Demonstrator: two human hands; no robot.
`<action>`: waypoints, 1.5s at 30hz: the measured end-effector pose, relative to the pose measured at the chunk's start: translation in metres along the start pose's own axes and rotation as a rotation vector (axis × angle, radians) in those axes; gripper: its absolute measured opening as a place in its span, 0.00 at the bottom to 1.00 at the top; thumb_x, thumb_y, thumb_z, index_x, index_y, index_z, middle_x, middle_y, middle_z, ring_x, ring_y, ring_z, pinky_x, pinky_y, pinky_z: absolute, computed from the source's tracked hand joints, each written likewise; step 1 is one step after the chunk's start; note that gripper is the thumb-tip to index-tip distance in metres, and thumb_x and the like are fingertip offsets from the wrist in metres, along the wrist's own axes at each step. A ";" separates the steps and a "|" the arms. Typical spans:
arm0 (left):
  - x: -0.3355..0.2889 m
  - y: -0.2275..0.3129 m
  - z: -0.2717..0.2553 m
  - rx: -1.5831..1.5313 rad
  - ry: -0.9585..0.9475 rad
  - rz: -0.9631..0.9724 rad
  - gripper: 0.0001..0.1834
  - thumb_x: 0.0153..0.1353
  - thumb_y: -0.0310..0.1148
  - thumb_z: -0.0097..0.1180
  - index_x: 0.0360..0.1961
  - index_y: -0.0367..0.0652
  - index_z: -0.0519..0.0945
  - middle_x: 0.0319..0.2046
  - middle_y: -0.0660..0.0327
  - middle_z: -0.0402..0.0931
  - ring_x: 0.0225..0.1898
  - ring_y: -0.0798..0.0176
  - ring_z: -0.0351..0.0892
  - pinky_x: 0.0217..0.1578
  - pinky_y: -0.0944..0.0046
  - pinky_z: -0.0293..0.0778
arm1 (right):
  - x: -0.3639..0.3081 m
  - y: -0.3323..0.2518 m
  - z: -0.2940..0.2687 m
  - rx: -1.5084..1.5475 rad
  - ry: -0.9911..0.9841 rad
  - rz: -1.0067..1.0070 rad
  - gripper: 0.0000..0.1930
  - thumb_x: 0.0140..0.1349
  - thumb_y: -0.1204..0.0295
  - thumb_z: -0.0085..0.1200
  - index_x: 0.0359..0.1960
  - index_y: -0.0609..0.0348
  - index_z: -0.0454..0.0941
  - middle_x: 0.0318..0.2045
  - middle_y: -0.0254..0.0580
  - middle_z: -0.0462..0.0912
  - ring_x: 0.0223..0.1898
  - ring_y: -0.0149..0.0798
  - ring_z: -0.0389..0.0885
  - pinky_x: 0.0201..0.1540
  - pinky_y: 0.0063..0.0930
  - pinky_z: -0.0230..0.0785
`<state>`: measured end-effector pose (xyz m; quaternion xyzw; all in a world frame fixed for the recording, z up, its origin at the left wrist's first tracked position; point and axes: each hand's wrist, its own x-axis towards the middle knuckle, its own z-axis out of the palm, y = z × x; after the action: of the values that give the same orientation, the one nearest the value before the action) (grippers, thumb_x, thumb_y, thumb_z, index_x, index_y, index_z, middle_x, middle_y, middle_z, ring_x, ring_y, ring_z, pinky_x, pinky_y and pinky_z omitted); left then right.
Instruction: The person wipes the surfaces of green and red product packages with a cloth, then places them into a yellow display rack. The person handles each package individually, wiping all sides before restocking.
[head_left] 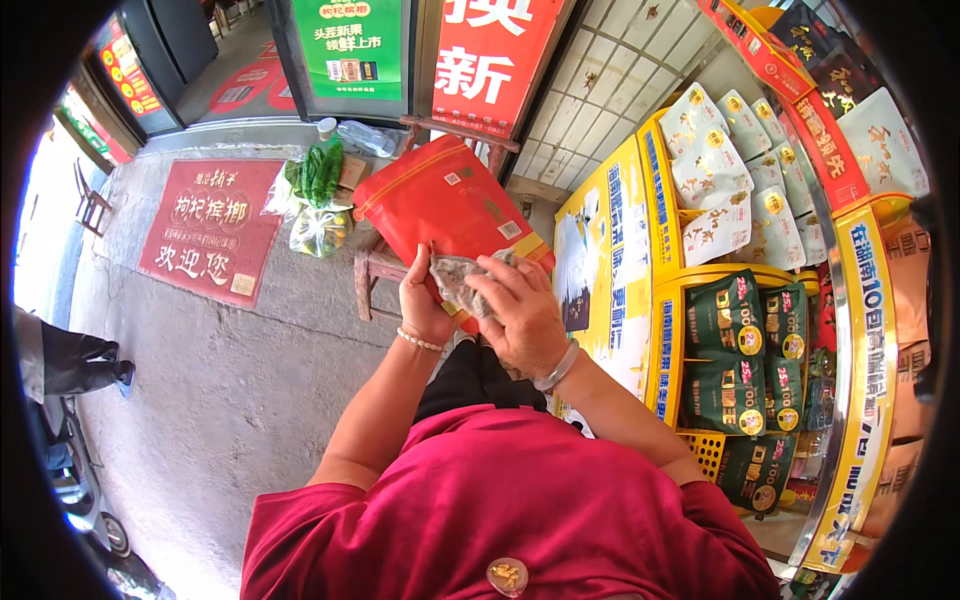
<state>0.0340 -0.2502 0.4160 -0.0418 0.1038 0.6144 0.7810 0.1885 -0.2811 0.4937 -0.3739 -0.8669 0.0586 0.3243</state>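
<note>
A large red packet (445, 195) with gold trim lies tilted in front of me, its far end over a wooden chair. My left hand (425, 305) grips its near edge, thumb on top and the other fingers mostly hidden. A crumpled grey cloth (462, 282) is pressed on the packet's near part. My right hand (525, 315) holds that cloth with bent fingers, close beside the left.
On my right stands a yellow display rack (662, 330) with green pouches (725, 315) and silver pouches (710, 165). The wooden chair (375, 275) is ahead, beside bagged green vegetables (320, 180). A red mat (212, 225) lies left; a person (75, 360) stands far left.
</note>
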 end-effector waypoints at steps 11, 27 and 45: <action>-0.018 -0.018 -0.002 0.081 0.007 -0.155 0.24 0.68 0.46 0.49 0.58 0.40 0.71 0.56 0.53 0.74 0.56 0.50 0.75 0.60 0.46 0.68 | 0.014 0.022 -0.016 -0.001 0.117 0.179 0.19 0.54 0.77 0.58 0.50 0.61 0.75 0.49 0.50 0.79 0.51 0.54 0.75 0.59 0.44 0.64; -0.029 -0.015 -0.025 0.116 -0.018 -0.283 0.25 0.65 0.45 0.54 0.56 0.38 0.71 0.53 0.50 0.77 0.52 0.49 0.78 0.57 0.45 0.71 | -0.032 0.084 -0.042 0.849 0.057 0.908 0.24 0.67 0.67 0.53 0.62 0.62 0.67 0.52 0.44 0.78 0.51 0.34 0.77 0.51 0.24 0.71; -0.014 -0.007 -0.020 0.584 0.039 -0.122 0.16 0.64 0.31 0.58 0.50 0.36 0.74 0.44 0.56 0.81 0.42 0.61 0.83 0.46 0.59 0.80 | -0.095 0.070 0.012 1.854 -0.034 1.128 0.23 0.70 0.58 0.47 0.61 0.58 0.68 0.55 0.42 0.77 0.54 0.39 0.79 0.57 0.35 0.71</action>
<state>0.0355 -0.2689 0.3988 0.1668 0.2884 0.5096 0.7933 0.2726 -0.2948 0.4113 -0.3273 -0.1931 0.8364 0.3949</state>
